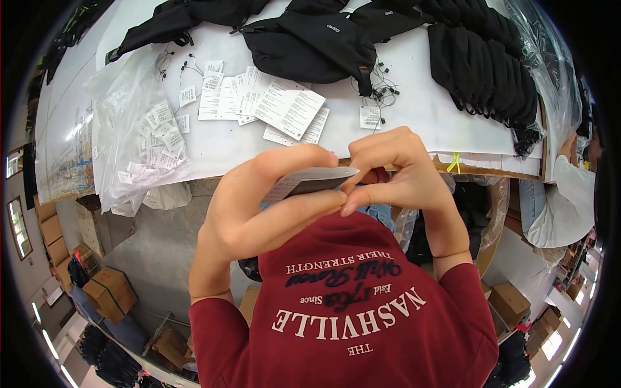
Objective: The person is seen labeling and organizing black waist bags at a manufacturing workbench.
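Hands meet close under the camera, above the edge of the white tabletop [427, 110]. The left hand [259, 207] has its fingers [291, 216] curled around a thin stack of paper tags [310, 181]; the thumb lies along the top and the other fingers press from below, so the stack is held flat and a little tilted. The right hand [401, 174] touches the right end of the same stack, its fingers bent tightly, with the thumb and forefinger pinching the corner. The stack is in the air, between both hands, in front of the person's dark red shirt [362, 310].

On the tabletop behind, more white tags [278, 100] lie spread like a fan. To their left is a clear plastic bag [136, 142] with small tags inside. Black waist bags [317, 39] lie at the far side, and a row of folded black bags [491, 71] is at the right. Cardboard boxes [110, 291] stand on the floor below. Another person's white sleeve [563, 200] shows at the right edge.
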{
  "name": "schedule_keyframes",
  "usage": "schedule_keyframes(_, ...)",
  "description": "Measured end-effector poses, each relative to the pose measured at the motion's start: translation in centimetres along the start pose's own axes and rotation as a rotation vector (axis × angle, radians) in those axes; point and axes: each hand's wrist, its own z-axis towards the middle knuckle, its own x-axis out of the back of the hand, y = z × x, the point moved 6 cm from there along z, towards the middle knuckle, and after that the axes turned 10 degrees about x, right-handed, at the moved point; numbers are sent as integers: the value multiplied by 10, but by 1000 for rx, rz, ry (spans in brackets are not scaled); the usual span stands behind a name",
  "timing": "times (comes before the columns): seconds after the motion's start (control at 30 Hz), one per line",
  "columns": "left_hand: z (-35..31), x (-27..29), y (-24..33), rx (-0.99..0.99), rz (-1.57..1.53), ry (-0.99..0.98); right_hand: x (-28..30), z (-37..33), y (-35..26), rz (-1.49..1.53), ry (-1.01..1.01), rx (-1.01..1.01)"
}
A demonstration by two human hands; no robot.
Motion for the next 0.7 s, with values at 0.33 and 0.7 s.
schedule_keyframes(0.33,-1,0,6,-6,113,-20,-8,0,20,349,-49,-227)
schedule_keyframes(0.7,0,-6,-1,-63,12,9,-17,-3,32,502,-107,-271)
